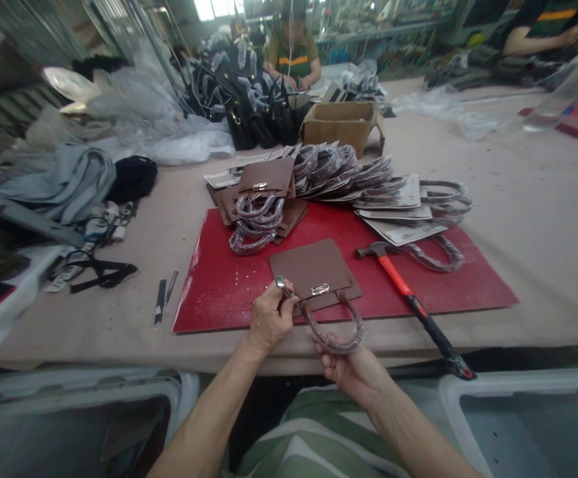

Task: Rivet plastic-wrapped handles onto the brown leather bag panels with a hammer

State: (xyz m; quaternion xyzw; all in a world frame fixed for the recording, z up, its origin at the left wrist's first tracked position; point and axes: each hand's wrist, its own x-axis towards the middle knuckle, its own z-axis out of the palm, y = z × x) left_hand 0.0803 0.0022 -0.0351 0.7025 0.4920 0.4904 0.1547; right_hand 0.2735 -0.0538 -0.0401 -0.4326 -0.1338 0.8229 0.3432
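A brown leather flap panel point(313, 265) with a metal clasp lies on the red mat point(219, 292) at the near table edge. Its plastic-wrapped curved handle point(336, 332) hangs toward me. My left hand point(269, 315) is closed on a small metal tool at the handle's left end. My right hand point(351, 368) grips the bottom of the handle loop from below. A hammer point(408, 299) with an orange and black shaft lies just right of the panel, untouched.
Stacks of brown panels with wrapped handles point(259, 206) and more wrapped handles on paper point(363, 179) lie at the mat's far side. A cardboard box point(341, 123), black bags, plastic sheets and cloth sit behind. Small tools point(162, 299) lie left. Other people work far back.
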